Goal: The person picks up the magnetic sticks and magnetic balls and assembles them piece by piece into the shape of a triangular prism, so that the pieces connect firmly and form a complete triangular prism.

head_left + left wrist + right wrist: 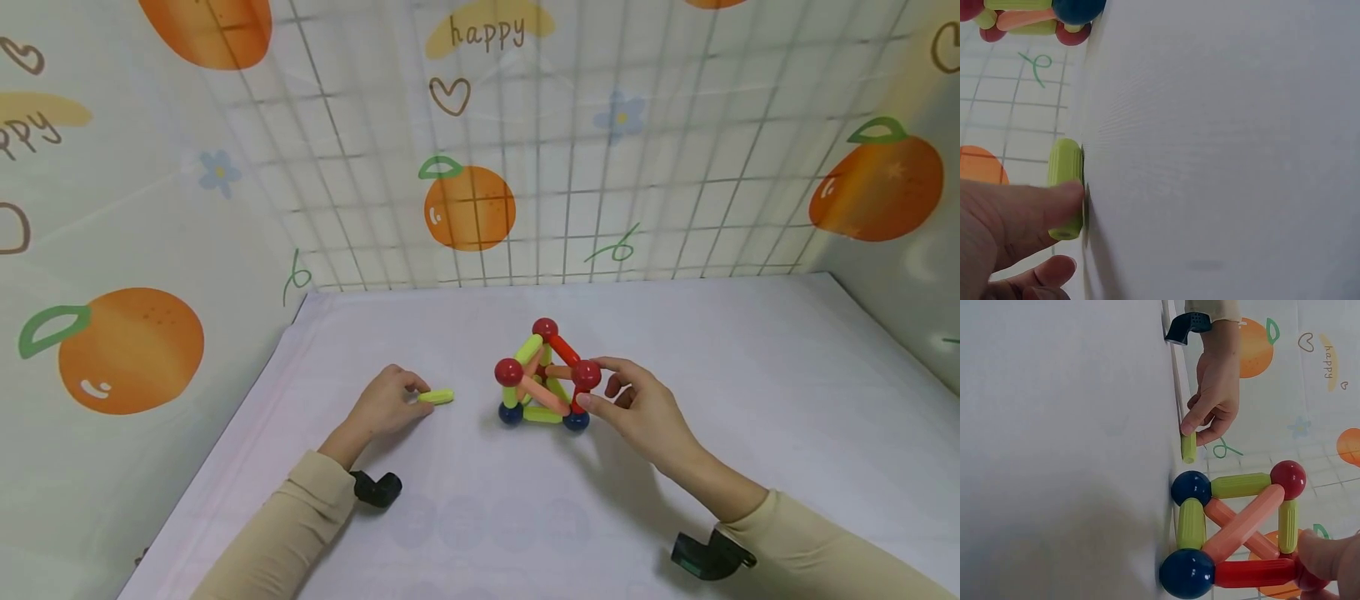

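A frame of magnetic rods and balls (pixel 545 396) stands on the table right of centre in the head view. Its balls are red above and dark blue at the table; yellow-green, orange and red rods join them. My right hand (pixel 648 417) grips its right side, thumb and fingers at a red ball (pixel 586 374). To the left, apart from the frame, my left hand (pixel 388 402) pinches a loose yellow-green rod (pixel 438 397) low over the table. In the left wrist view the thumb lies across this ribbed rod (pixel 1065 162). A red rod (pixel 1254 574) shows in the right wrist view.
A white sheet covers the table (pixel 465 492). Behind it hangs a pale curtain (pixel 360 225) printed with oranges and hearts, with grid lines showing. Black wrist devices sit at both sleeves, the left one (pixel 377 489) near the tabletop.
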`<state>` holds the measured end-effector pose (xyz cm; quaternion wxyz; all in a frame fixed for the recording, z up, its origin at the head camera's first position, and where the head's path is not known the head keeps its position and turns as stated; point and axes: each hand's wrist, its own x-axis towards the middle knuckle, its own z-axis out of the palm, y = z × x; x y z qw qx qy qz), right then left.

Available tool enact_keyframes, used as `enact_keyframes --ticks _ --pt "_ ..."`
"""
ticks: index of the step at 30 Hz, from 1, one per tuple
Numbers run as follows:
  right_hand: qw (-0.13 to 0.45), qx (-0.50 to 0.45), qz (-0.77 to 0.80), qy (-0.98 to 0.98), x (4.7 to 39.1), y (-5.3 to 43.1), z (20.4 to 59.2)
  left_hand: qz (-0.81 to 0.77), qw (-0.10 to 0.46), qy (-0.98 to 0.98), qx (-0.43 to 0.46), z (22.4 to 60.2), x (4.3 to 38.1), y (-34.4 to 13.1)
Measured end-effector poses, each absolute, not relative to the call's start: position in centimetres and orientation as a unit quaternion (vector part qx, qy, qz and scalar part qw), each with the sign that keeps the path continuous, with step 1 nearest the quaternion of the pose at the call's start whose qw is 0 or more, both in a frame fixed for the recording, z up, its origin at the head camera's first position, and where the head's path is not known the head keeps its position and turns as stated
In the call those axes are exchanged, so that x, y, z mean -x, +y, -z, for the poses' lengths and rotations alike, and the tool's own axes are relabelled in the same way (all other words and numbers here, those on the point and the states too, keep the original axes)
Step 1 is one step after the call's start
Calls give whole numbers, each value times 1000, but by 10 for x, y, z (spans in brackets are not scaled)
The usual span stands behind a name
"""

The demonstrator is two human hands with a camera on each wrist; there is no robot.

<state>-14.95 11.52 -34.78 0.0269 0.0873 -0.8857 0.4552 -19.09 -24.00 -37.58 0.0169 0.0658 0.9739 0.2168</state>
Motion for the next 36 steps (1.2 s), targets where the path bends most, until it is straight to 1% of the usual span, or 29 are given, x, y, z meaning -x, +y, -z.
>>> enact_keyframes --ticks 4,7,14,19,30,36 --pt "28 -88 -454 -886 149 116 347 -238 21 970 -53 372 190 -240" --pt "29 -90 -453 -886 149 117 348 -264 13 963 -56 366 189 -238" --pt "27 -92 -452 -887 149 117 347 -346 -35 933 -92 339 180 -209" --pt "28 -92 -452 -887 149 118 347 -387 -68 909 -136 320 177 -185" --pt "32 -93 -448 -889 148 116 348 -405 -85 884 -218 309 184 -146" --pt "26 -91 -448 -889 149 116 349 -340 -102 900 -254 309 185 -128"
